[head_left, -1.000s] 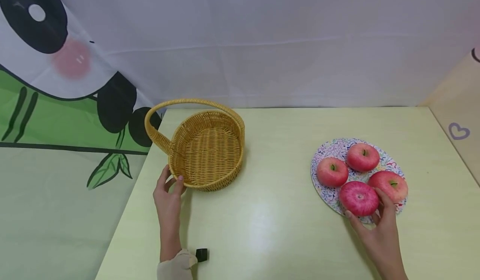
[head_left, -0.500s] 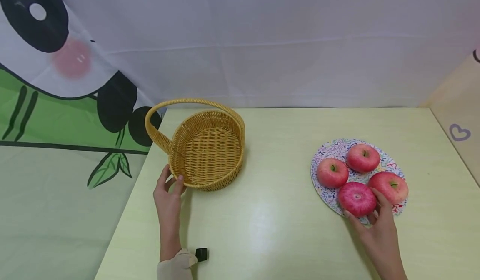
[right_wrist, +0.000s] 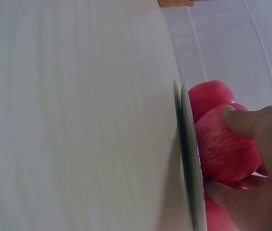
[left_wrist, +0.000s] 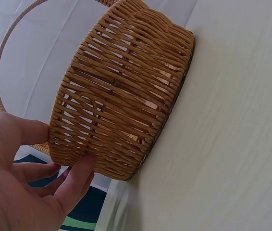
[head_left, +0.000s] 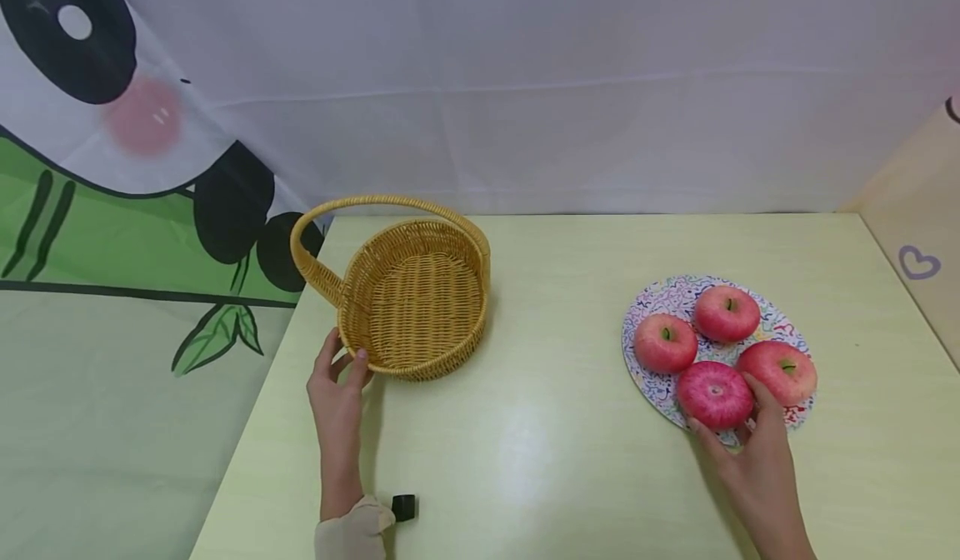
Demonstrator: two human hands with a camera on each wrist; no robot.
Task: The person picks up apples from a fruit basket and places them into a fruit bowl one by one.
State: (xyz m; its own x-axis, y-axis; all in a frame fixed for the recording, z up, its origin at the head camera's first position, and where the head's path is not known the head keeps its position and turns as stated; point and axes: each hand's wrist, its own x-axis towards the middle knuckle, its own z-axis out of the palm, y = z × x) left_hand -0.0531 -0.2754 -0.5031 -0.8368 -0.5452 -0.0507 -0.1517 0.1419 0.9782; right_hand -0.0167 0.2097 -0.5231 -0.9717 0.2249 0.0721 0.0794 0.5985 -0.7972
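Note:
A round wicker basket (head_left: 423,314) with an arched handle stands at the left, its inside bare. My left hand (head_left: 337,389) grips its near left rim; in the left wrist view, thumb and fingers (left_wrist: 80,178) lie against the woven wall (left_wrist: 112,96). On the right, a multicoloured patterned plate (head_left: 656,297) bears several red apples. The nearest apple (head_left: 715,395), its stemless end up, sits between the thumb and fingers of my right hand (head_left: 753,452). From the right wrist, this apple (right_wrist: 227,144) shows right at the plate's edge (right_wrist: 191,154), against its neighbours.
The other apples lie at the plate's back (head_left: 726,314), left (head_left: 665,343) and right (head_left: 780,372). A small black object (head_left: 403,507) is by my left sleeve (head_left: 356,531). A pale cloth (head_left: 562,127) hangs behind the table (head_left: 555,293).
The apple in my right hand, and the hand with it, shifted slightly left over the first half second, then stayed almost still. My left hand and the basket have not visibly moved.

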